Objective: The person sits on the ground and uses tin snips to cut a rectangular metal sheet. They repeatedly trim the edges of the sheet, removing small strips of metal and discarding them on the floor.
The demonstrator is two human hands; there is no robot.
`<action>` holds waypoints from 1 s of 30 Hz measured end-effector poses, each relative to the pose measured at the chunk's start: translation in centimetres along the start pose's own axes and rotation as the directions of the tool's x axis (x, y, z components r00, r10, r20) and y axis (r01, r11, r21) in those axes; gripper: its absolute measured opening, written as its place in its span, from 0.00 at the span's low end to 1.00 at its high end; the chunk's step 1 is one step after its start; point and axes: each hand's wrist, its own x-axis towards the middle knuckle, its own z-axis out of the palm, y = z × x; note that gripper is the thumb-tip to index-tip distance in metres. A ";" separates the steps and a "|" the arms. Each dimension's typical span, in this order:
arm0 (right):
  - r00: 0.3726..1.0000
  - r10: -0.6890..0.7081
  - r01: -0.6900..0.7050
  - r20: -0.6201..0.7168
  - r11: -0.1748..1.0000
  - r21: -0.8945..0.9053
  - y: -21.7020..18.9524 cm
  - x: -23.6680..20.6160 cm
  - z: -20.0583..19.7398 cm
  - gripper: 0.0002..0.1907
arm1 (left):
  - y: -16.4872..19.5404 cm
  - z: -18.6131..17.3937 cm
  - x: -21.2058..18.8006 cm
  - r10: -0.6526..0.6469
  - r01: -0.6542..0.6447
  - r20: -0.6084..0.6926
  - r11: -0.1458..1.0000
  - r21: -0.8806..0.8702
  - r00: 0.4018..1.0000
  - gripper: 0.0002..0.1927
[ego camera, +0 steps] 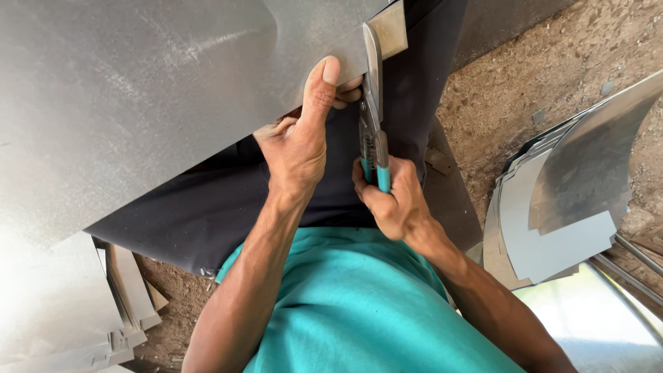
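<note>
Sheet: a large grey metal sheet [138,90] is lying across the person's dark-trousered lap [207,207], filling the upper left of the view, with its near edge running down toward the left.
Snips: a pair of tin snips [373,103] with teal handles is biting into the sheet's right end, the blades pointing away from the body.
Offcut: a small squarish tab of metal [389,31] is sitting just right of the blades, seemingly parting from the sheet (whether it is fully free cannot be told).
Left hand: the left hand [297,141] is pinching the sheet's edge just beside the blades, thumb pressing flat on top, fingers [349,93] curling underneath.
Right hand: the right hand [394,200] is wrapping closed around the snips' handles, squeezing them together.
Step in hand: judging from the blade position, a cut near the sheet's corner is being made, and it looks well along.
Next move calls for: likely keeping the left-hand grip firm so the sheet is not twisting, keeping the thumb clear of the blades, and watching the sharp edge.
Surroundings: a stack of pale flat sheets [62,304] is lying on the dirt floor [552,62] at lower left; curved grey metal pieces [573,193] are piling up at right, near thin metal rods [635,266].
Clothing: a teal shirt [359,311] is filling the bottom centre.
</note>
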 end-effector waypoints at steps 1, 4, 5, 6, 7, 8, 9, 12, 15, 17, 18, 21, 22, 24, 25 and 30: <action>1.000 -0.004 0.004 -0.013 0.999 -0.040 0.3 0.2 0.0 0.11 | 0.6 0.1 0.0 0.011 -0.011 0.008 1.000 -0.022 1.000 0.12; 0.993 -0.119 0.103 -0.017 0.919 -0.379 0.8 0.3 -1.3 0.09 | 3.1 0.1 -0.2 0.008 -0.013 -0.048 0.995 -0.101 0.999 0.12; 0.985 -0.170 0.148 0.004 0.848 -0.508 0.8 0.3 -1.8 0.10 | 4.1 0.2 -0.4 0.066 -0.092 -0.149 0.981 -0.172 0.987 0.12; 0.973 -0.230 0.183 -0.013 0.806 -0.562 0.8 0.1 -2.2 0.09 | 4.9 0.3 -0.6 0.119 -0.178 -0.246 0.955 -0.235 0.962 0.13; 0.956 -0.293 0.214 -0.029 0.759 -0.615 0.7 -0.1 -2.7 0.08 | 5.5 0.5 -0.7 0.165 -0.270 -0.341 0.918 -0.290 0.926 0.14; 0.935 -0.353 0.238 -0.038 0.704 -0.669 0.7 -0.4 -3.0 0.07 | 5.8 0.7 -0.9 0.068 -0.200 -0.408 0.936 -0.290 0.910 0.14; 0.954 -0.300 0.240 -0.001 0.765 -0.598 0.6 -0.7 -3.1 0.08 | 5.8 1.1 -1.2 -0.034 -0.127 -0.479 0.945 -0.300 0.877 0.14; 0.986 -0.154 0.168 0.068 0.919 -0.357 0.8 -1.2 -2.7 0.09 | 4.9 1.1 -1.8 -0.057 -0.076 -0.396 0.947 -0.313 0.916 0.15; 0.998 -0.019 0.023 0.061 0.998 -0.066 1.0 -1.5 -1.9 0.09 | 4.3 -0.8 -2.3 0.092 -0.138 -0.176 0.952 -0.272 0.980 0.19; 0.997 0.012 -0.021 0.071 0.992 0.124 0.7 -1.4 -1.6 0.11 | 4.9 -2.8 -2.7 0.118 -0.173 -0.187 0.933 -0.315 0.975 0.18; 0.994 0.016 -0.040 0.111 0.974 0.221 0.4 -1.0 -1.5 0.12 | 5.6 -4.2 -2.7 0.114 -0.213 -0.270 0.904 -0.372 0.956 0.16; 0.965 -0.009 -0.113 0.261 0.887 0.448 -1.3 0.6 -0.2 0.15 | 9.8 -9.9 -3.2 0.314 -0.452 -0.438 0.855 -0.255 0.842 0.12; 0.946 -0.032 -0.131 0.321 0.872 0.472 -2.1 1.0 0.6 0.14 | 10.9 -11.5 -3.6 0.302 -0.470 -0.511 0.850 -0.238 0.805 0.09; 0.888 -0.068 -0.181 0.455 0.857 0.482 -3.5 1.7 2.9 0.15 | 13.4 -16.1 -4.9 0.289 -0.527 -0.667 0.830 -0.183 0.687 0.06; 0.850 -0.069 -0.218 0.523 0.857 0.467 -4.2 1.7 4.3 0.16 | 14.8 -18.9 -6.0 0.387 -0.574 -0.695 0.818 -0.044 0.606 0.07; 0.645 -0.020 -0.272 0.764 0.928 0.254 -5.8 0.2 12.1 0.16 | 19.5 -31.4 -16.7 0.561 -0.338 -0.728 0.825 0.452 0.395 0.13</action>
